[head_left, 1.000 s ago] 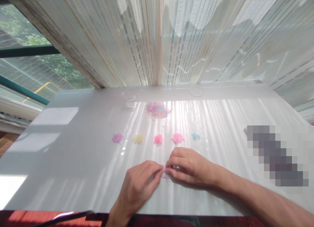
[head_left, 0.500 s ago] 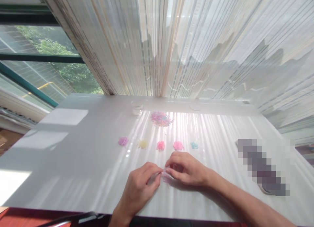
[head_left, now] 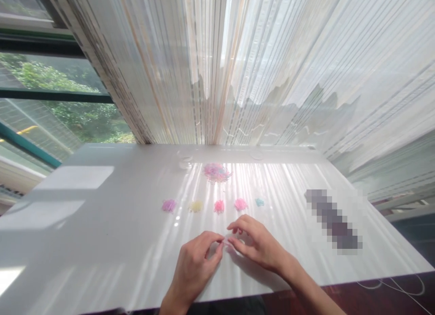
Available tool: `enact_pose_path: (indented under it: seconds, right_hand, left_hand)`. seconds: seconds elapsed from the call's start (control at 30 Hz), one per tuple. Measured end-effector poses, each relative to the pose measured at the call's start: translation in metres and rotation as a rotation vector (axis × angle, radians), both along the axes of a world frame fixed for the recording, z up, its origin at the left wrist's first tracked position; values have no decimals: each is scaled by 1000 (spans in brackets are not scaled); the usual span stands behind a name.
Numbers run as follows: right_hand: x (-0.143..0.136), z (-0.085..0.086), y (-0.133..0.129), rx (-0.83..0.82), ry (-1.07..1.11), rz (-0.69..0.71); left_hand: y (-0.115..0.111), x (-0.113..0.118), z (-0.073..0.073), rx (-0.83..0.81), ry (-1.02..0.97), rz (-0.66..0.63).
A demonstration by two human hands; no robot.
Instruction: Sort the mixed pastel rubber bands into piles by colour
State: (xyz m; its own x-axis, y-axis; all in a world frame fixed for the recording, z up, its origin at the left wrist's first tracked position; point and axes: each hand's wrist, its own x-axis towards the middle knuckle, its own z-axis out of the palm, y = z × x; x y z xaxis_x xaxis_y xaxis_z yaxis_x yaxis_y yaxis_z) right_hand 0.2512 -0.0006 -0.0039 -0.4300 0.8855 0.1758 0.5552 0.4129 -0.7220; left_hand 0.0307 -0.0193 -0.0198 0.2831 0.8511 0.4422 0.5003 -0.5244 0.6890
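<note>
My left hand is closed in a pinch, thumb and forefinger meeting on a small, pale pinkish elastic band. It is thin and hard to make out. My right hand is just to its right, thumb and forefinger apart, the thumb tip close to the pale band. Beyond my hands lies a row of small piles of what look like thin elastic bands: purple, yellow, red-pink, pink and light blue. Farther back is a larger mixed-colour pile.
A clear round container stands behind the piles on the left, and a clear disc like a lid lies at the back. A pixelated dark object is on the white table at right. Striped curtains hang behind.
The view has shifted slightly. My right thumb and forefinger have spread a little apart. The pinkish-purple strands that hung between my hands no longer show there; my left hand keeps its pinch.
</note>
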Motion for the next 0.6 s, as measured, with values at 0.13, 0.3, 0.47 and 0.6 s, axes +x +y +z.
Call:
enact_pose_path:
  seconds: [0.13,0.3,0.47,0.6]
  right_hand:
    - [-11,-9,-14,28,59,-85]
    - [-19,-16,-27,179,63,-180]
    - [-26,-24,-35,263,116,-284]
    - [-28,-25,-33,272,64,-278]
  left_hand:
    - [-1,-2,2,25,-1,-31]
    - [-2,-5,2,-1,4,-51]
    - [-3,-3,-1,89,67,-17]
    - [-3,-8,-3,170,143,86]
